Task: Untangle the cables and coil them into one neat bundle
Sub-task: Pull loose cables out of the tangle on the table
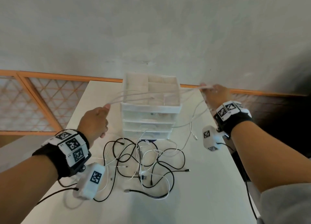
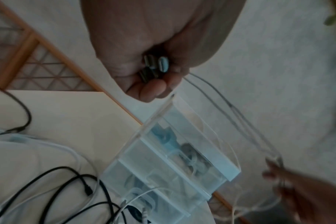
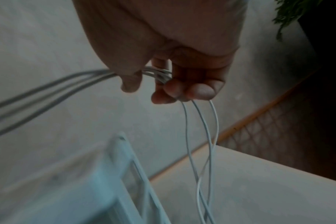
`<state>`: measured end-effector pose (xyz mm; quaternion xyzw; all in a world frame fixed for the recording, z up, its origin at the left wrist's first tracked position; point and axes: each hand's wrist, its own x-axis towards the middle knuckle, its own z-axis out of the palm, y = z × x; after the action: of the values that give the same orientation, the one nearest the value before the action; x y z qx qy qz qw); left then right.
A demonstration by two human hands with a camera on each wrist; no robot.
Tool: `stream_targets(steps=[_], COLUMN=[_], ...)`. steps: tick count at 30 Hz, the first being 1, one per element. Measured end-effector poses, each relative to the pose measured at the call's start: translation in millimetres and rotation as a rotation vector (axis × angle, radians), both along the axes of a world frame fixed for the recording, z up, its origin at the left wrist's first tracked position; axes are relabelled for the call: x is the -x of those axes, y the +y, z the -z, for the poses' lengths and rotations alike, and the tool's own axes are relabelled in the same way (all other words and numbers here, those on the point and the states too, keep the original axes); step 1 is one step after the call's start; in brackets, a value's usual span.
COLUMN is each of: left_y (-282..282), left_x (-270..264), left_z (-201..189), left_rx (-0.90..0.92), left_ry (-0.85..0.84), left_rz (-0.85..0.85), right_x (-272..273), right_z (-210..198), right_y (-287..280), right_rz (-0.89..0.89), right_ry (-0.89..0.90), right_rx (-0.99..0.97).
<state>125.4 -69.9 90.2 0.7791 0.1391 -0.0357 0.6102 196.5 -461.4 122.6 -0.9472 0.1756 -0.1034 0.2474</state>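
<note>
Overhead, white table (image 1: pixel 210 181), grey wall (image 1: pixel 151 30), orange lattice rail (image 1: pixel 33 95).

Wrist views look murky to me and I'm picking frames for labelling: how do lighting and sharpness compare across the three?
Head view: bright and even, white cables smeared, edges bowed by the wide lens. Left wrist view: dim, bluish, left hand close and soft, drawer unit blurred. Right wrist view: darkest, right hand shadowed, cable strands streaked.
</note>
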Motion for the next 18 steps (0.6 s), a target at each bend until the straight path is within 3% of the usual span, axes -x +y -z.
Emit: stream_targets(steps=[3, 5, 7, 13, 18], left_y=[5, 4, 1, -10, -18], left_x=[-1, 1, 4, 13, 13], left_z=[9, 19, 31, 50, 47], left_rx=[0.043, 0.014, -0.01, -0.149, -0.14], left_ry=[0.05, 0.106, 0.165, 0.219, 0.207], left_rz=[-0.058, -0.035, 0.011, 0.276, 0.405], right_x=[7, 11, 3, -26, -31], right_z=[50, 55, 39, -47, -89], right_y=[-14, -10, -4, 24, 47], right_rz=[0.088, 0.089, 0.065, -0.004, -0.173], right_ry=[0.276, 0.345, 0.232, -0.315, -0.611], right_rx=[-0.049, 0.043, 0.083, -0.393, -0.482])
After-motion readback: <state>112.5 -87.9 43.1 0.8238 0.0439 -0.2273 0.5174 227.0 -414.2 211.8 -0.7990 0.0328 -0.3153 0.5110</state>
